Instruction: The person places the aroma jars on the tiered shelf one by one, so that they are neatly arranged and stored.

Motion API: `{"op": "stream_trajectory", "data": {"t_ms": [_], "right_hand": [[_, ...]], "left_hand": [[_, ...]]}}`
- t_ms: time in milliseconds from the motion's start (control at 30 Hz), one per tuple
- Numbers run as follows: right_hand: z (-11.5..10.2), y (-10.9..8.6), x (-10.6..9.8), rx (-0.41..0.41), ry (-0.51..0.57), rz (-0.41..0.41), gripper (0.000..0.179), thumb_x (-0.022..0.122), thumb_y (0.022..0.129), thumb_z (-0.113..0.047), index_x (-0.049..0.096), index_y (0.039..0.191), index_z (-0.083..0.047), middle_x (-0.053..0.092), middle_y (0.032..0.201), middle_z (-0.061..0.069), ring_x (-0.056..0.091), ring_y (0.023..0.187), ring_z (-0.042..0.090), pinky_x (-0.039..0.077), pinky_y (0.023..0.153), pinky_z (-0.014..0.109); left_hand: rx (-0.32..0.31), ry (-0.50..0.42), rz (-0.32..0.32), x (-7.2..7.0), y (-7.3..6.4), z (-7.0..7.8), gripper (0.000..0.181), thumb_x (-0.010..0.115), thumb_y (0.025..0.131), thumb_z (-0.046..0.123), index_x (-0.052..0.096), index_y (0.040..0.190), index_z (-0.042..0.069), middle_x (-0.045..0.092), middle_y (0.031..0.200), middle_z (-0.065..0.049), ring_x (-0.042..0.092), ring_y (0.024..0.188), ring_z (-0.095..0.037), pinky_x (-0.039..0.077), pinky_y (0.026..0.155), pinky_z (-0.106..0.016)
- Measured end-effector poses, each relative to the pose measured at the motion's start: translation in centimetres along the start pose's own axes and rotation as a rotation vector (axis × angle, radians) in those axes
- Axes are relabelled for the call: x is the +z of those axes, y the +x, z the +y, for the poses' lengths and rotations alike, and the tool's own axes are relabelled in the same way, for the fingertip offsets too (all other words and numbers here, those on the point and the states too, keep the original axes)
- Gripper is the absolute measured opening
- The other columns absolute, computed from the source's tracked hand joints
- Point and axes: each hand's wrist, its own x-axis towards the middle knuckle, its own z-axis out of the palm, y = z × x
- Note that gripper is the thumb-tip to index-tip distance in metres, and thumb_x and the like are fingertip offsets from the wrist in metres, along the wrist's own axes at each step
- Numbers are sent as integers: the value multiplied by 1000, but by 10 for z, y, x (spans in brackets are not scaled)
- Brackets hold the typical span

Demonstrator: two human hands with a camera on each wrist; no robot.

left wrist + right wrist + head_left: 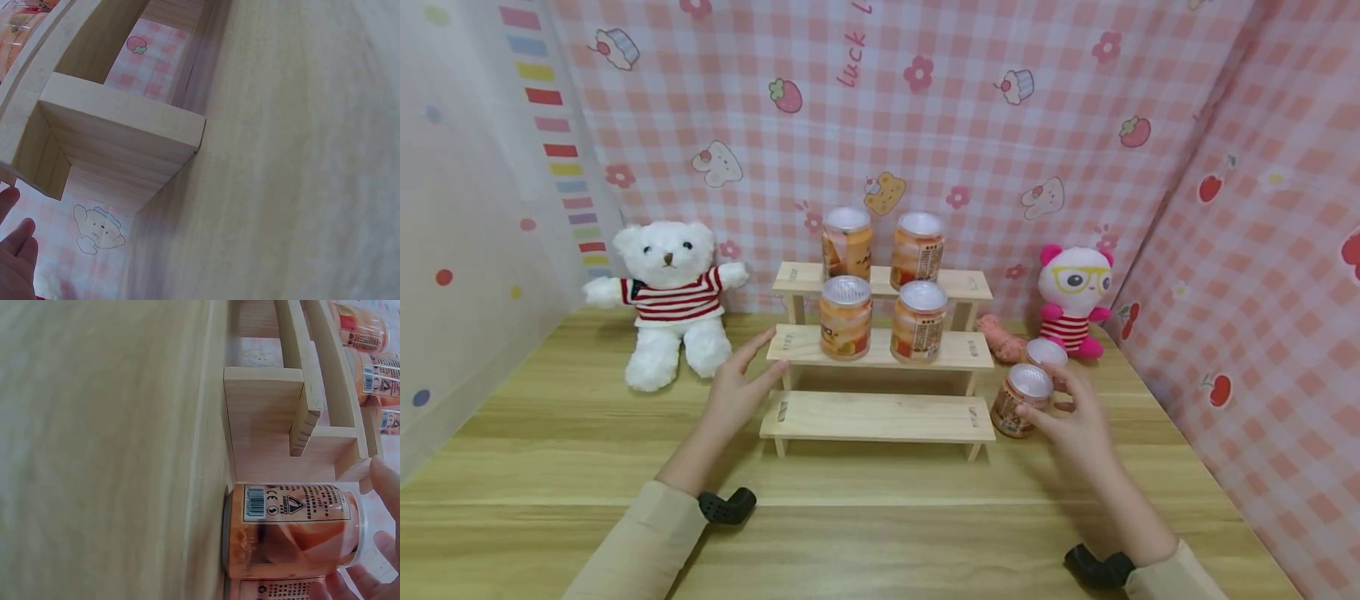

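A three-step wooden shelf (880, 417) stands in the middle of the table. My left hand (741, 396) is at the left end of its middle step, thumb and fingers extended and spread. Two orange-labelled cans with clear lids stand beside the shelf's right end, a front can (1018, 404) and a rear can (1047, 353) partly hidden behind it. My right hand (1078, 421) reaches around the front can, fingers on its right side by the rear can. In the right wrist view, the thumb (386, 484) looks apart from the front can, which stands upright on the table.
Similar cans stand in pairs on the middle step (778, 348) and top step (786, 275). A white teddy bear (673, 308) sits at the left. A pink panda doll (1071, 304) and a salmon-coloured bundle (1000, 337) lie behind the right-hand cans.
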Motion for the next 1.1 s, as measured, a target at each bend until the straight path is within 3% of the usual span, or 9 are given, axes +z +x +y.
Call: {"op": "stream_trajectory", "data": {"t_ms": [167,433,667,1100], "right_hand": [[7,0,2,18,8,-7,69,81,77,-8,47,136,3,48,129,22,48,110,30,48,84,43],[18,-1,9,39,24,-25,70,81,77,-6,45,136,5,48,128,25,49,108,31,49,84,45],[23,-3,16,49,43,19,71,82,74,-2,46,136,3,47,121,22,45,104,23,49,79,21],[23,-3,28,86,18,128,70,83,71,1,49,133,1,46,117,22,48,104,27,41,74,7]], "left_hand": [[-3,-10,-4,0,1,-2,56,64,93,15,42,142,-1,37,146,-23,28,136,-40,26,108,-56],[15,3,21,5,10,-39,59,66,92,31,46,144,12,39,147,-14,29,137,-33,25,109,-54],[18,2,23,6,11,-42,59,67,92,30,45,144,12,39,147,-16,30,137,-34,26,109,-55],[18,4,29,6,11,-41,58,67,92,30,46,143,12,40,147,-14,30,137,-32,26,109,-53]]}}
